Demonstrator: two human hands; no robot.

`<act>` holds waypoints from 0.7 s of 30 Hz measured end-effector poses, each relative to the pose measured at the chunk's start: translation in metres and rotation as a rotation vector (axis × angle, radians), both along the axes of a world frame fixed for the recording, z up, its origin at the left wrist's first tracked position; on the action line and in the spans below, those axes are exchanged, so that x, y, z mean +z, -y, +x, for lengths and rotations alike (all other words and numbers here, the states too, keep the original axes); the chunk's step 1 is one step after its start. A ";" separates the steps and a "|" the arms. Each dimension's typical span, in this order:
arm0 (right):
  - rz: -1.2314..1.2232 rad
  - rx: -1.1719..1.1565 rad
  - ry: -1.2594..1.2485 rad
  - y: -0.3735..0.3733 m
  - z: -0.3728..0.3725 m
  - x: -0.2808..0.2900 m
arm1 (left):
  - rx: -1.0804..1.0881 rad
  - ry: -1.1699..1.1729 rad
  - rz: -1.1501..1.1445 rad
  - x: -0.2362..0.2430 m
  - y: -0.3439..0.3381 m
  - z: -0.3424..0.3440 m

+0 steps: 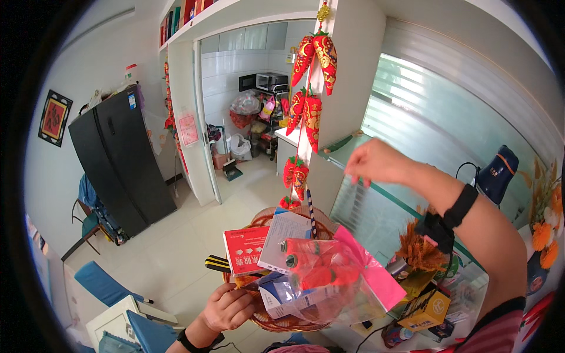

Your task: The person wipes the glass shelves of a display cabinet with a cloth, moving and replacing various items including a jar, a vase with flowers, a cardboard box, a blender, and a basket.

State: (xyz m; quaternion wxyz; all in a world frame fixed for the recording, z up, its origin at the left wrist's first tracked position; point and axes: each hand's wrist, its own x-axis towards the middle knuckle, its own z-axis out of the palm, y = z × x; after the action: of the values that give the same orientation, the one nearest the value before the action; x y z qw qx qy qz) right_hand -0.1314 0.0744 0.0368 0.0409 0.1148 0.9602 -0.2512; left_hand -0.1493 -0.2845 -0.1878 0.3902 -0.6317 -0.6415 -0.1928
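Observation:
My left hand [229, 307] is closed on the near left rim of a brown woven basket [271, 322]. In that basket lie a red box [245, 250], a white box [286, 240], a blue-and-white box [279, 299] and a clear plastic bag with red spools of thread [321, 276]. A pink sheet [376, 273] leans out on the right, and a black-and-yellow handle [216, 263] sticks out on the left. Raised above the glass shelf is my right hand [376, 162], with bent fingers smeared by motion. A long green object [344, 142] rests on a ledge beside it.
On the right, a glass shelf [400, 206] carries dried orange stalks [415, 250] and a yellow box [428, 310]. Red pepper ornaments [306, 112] hang beyond the basket. Blue chairs [109, 282] and a white table [120, 317] are at lower left; a dark fridge [126, 159] stands behind.

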 end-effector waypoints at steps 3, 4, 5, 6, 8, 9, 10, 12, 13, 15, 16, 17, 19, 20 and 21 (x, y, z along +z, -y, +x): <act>0.342 0.041 -0.248 -0.038 -0.027 -0.005 | 0.012 -0.014 0.009 -0.004 -0.001 -0.002; 0.587 0.125 -0.409 -0.042 -0.035 -0.007 | 0.016 -0.021 0.018 -0.004 0.000 -0.004; 0.565 0.087 -0.323 -0.045 -0.043 -0.009 | 0.014 -0.025 0.024 -0.005 0.000 -0.006; 0.573 0.087 -0.325 -0.049 -0.050 -0.012 | 0.013 -0.029 0.023 -0.005 0.002 -0.007; 0.744 0.182 -0.239 -0.056 -0.060 -0.019 | 0.022 -0.043 0.024 -0.003 0.005 -0.003; 0.774 0.197 -0.178 -0.054 -0.064 -0.023 | 0.020 -0.032 0.015 -0.004 0.006 -0.004; 0.779 0.198 -0.177 -0.054 -0.067 -0.024 | 0.016 -0.022 0.007 -0.006 0.005 -0.004; 0.921 0.258 -0.149 -0.051 -0.070 -0.026 | 0.014 -0.017 0.014 -0.007 0.003 -0.006; 0.920 0.262 -0.144 -0.049 -0.070 -0.026 | 0.011 -0.014 0.016 -0.008 0.003 -0.006; 0.955 0.326 -0.164 -0.046 -0.070 -0.020 | 0.025 -0.006 0.008 -0.009 0.003 -0.006; 0.953 0.325 -0.160 -0.042 -0.065 -0.012 | 0.032 -0.008 0.003 -0.008 0.002 -0.006; 0.922 0.261 -0.218 -0.040 -0.057 -0.003 | 0.028 -0.005 0.002 -0.007 0.002 -0.006; 0.901 0.187 -0.264 -0.053 -0.044 0.009 | 0.012 0.003 0.003 -0.007 -0.001 -0.007; 0.603 0.217 -0.371 -0.065 -0.035 0.016 | 0.001 0.005 0.007 -0.007 -0.002 -0.007; 0.306 0.243 -0.472 -0.075 -0.027 0.021 | 0.001 0.003 0.026 -0.009 -0.004 -0.008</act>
State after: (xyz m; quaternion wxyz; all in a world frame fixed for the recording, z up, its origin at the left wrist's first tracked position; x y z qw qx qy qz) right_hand -0.1579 0.1490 0.0582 -0.1712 -0.0574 0.9766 -0.1168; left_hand -0.1576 -0.2803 -0.1968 0.3974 -0.6260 -0.6399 -0.2018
